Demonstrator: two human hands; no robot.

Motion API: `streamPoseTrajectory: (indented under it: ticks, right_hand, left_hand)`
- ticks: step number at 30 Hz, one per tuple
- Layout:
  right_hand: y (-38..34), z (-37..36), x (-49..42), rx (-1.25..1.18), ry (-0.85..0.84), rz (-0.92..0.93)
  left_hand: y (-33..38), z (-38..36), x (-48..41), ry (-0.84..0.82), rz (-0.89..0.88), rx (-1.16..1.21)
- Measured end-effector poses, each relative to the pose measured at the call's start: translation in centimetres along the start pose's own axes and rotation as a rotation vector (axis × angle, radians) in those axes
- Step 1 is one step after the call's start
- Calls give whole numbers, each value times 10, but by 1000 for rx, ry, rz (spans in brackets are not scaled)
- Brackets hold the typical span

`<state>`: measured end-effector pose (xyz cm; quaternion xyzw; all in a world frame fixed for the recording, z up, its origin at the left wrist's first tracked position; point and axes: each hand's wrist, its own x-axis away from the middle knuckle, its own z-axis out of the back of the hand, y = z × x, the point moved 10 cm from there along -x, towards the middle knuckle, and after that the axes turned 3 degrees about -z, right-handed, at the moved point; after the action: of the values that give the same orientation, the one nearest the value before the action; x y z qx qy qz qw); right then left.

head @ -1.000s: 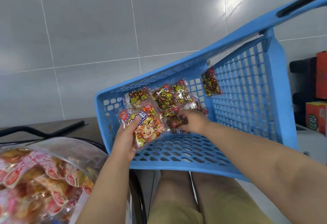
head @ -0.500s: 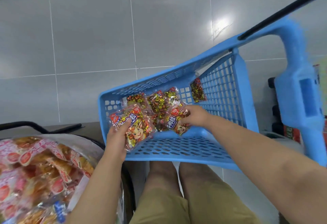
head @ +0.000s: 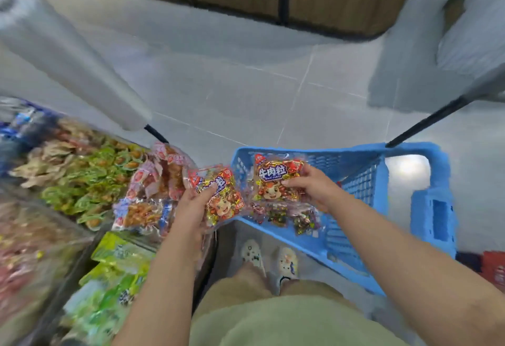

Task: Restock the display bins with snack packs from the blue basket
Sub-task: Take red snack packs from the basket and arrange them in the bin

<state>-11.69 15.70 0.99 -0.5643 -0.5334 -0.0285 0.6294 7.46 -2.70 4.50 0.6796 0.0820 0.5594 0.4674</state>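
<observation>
Head view: the step in hand looks like the carry-over, with packs lifted out of the basket and on their way to the bins. The left hand (head: 191,205) holds one snack pack, the left pack (head: 222,198), its grip pinching the pack with the thumb across the printed front and the fingers hidden behind. This pack hangs between the basket and the bins, just over the near edge of the bins. The right hand (head: 310,186) has its grip pinching a second one, the right pack (head: 273,179), thumb on the face and fingertips at the upper corner. That pack is raised above the basket's open top.

The next move, as I judge it, calls for swinging both packs left and laying them in the compartment that carries the same brand. The bins are too blurred for me to tell which one that is, so it needs a look before letting go.

The blue basket (head: 363,179) stands to the right of the person's legs. A few loose packs (head: 281,214) of dark wrapped sweets lie along its near side, so it is not yet emptied.

The display bins (head: 214,247) fill the left. One section is heaped with green packs (head: 90,181), and next to it lie red packs (head: 161,173). A clear bag of orange snacks (head: 142,213) is just beside the left wrist, and yellow-green bags (head: 117,258) sit nearer the camera.
</observation>
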Motion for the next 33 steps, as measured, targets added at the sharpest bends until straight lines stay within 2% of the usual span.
streamPoseTrajectory:
  ticks: [7, 13, 19, 26, 33]
  right_hand:
    - [-38, -139, 10, 112, -155, 52]
    - [-20, -293, 21, 240, -387, 41]
    - [17, -439, 45, 421, -533, 10]
    - [52, -550, 57, 509, -629, 19]
    - [33, -602, 42, 727, -523, 264]
  left_hand:
    - [27, 126, 58, 204, -140, 270]
    - [10, 247, 105, 389, -209, 464]
    - [-18, 380, 151, 579, -264, 609]
    - [-30, 488, 169, 717, -363, 609]
    - [-45, 539, 178, 848, -379, 669]
